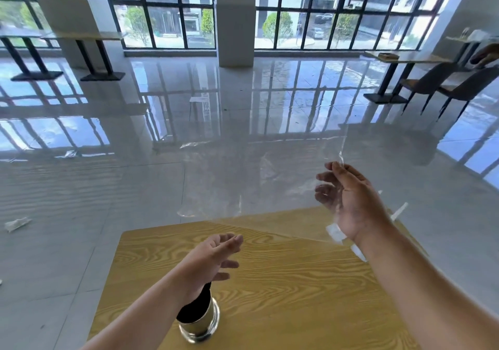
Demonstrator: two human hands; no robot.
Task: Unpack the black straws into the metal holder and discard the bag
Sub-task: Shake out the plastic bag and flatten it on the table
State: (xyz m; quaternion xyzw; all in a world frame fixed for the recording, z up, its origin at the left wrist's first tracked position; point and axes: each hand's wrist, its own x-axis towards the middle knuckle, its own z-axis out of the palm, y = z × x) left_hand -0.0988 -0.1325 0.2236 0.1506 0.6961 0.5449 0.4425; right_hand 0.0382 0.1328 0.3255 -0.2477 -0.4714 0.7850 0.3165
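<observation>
I see my right hand (351, 203) raised above the far edge of the table (297, 282), gripping the bag (243, 182). The thumb sits on the near face and the fingers (326, 176) curl behind the film, showing through it. The bag is thin clear plastic, glossy and slightly creased, and almost invisible except for its glinting edges. It hangs in the air as a flat, wide sheet. Its long axis runs sideways, reaching from my right hand out to the left, and its lower edge slants down toward my wrist. A small white strip (334, 232) sits on the film just beside that wrist. I can see nothing inside the bag.

My left hand (213, 257) hovers palm-in over the table, its fingers (232, 241) loose and spread, grasping nothing. Under its wrist the metal holder (201, 322) stands upright on the near left part of the table. It is a shiny round cup with mirror-like walls. The black straws (194, 306) are packed into it as a dark matte bundle. Their long axis runs upward and leans slightly right, toward my wrist. My forearm hides part of the bundle.

The table has a yellow wood-grain top with bold wavy lines. Around it lies a polished pale tiled floor (81, 214) that reflects the black-framed windows (167, 12). A crumpled white scrap (16, 224) lies on the floor far to the left. Dark chairs (432, 82) stand at another table far to the right.
</observation>
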